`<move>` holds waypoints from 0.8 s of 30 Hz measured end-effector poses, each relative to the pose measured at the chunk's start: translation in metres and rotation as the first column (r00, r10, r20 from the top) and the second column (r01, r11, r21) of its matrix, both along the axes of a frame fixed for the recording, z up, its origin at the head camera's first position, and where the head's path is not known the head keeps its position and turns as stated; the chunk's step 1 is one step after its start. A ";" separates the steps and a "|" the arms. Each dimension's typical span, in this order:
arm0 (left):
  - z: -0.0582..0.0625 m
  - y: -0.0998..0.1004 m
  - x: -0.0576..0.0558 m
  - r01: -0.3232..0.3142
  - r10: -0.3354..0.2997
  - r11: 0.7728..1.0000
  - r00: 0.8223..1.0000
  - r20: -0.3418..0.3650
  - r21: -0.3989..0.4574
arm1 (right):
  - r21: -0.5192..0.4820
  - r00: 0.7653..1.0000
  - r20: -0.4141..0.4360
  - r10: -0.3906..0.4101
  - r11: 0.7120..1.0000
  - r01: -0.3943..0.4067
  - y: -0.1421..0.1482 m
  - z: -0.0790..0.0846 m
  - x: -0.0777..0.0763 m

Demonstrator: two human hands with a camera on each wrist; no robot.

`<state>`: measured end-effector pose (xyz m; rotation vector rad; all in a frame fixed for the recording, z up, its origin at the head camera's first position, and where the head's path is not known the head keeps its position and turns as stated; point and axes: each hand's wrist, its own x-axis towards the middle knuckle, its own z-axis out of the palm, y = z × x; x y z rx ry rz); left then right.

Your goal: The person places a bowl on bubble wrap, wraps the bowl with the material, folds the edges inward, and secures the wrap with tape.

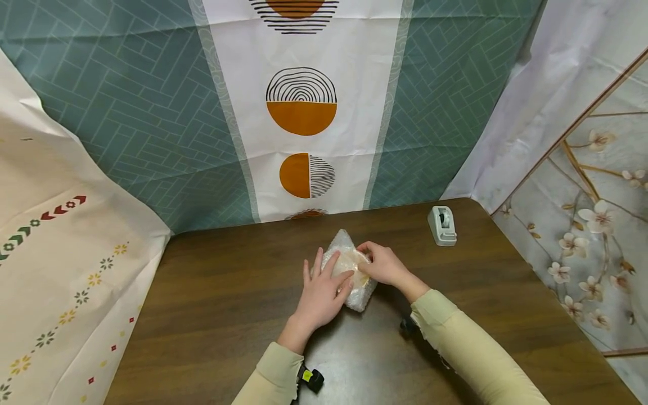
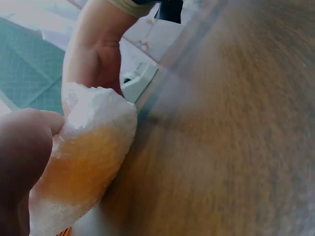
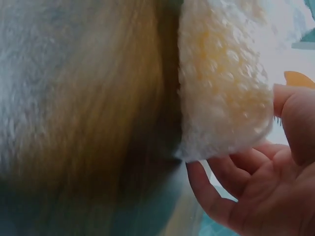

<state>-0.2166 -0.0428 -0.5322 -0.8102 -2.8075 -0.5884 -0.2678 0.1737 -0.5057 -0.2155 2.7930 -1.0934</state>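
A bubble-wrapped package lies on the brown table, with something yellow-orange showing through the clear wrap. My left hand rests on its near left side, fingers spread and fairly straight across the top. At the right side, my right hand holds the edge, thumb on top and the other fingers curled around the side. In the left wrist view the wrapped bundle bulges beside the left thumb. Seen from the right wrist, right fingers reach under the end of the bubble wrap. What is inside is blurred by the wrap.
A white tape dispenser stands near the back right corner of the wooden table. Patterned cloths hang behind the table and along both sides. Black wrist cameras sit under the sleeves.
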 end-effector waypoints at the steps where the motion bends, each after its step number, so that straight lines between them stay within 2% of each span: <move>1: 0.000 -0.001 -0.001 0.009 -0.009 1.000 1.000 0.000 0.017 | -0.009 1.000 0.003 0.009 1.000 -0.009 0.001 0.000 0.000; 9: 0.007 -0.006 -0.006 0.054 -0.050 0.988 0.998 -0.032 0.142 | -0.086 0.997 0.015 0.076 0.993 -0.075 0.010 0.008 -0.002; 15: 0.019 -0.015 -0.008 0.078 -0.069 0.968 0.997 -0.043 0.237 | -0.129 1.000 0.001 0.016 0.991 -0.016 0.031 0.011 0.002; 19: 0.025 -0.048 -0.007 0.081 -0.070 0.962 0.996 -0.052 0.262 | -0.085 0.998 -0.054 -0.020 0.996 0.015 0.058 0.010 0.013; 22: 0.024 -0.087 -0.004 0.047 -0.038 0.977 0.998 -0.045 0.207 | 0.019 0.996 -0.086 -0.009 1.000 0.011 0.084 0.006 0.029; 24: 0.023 -0.118 0.001 0.009 -0.005 0.991 1.000 -0.029 0.136 | 0.119 0.997 -0.083 0.012 0.993 -0.002 0.102 0.004 0.044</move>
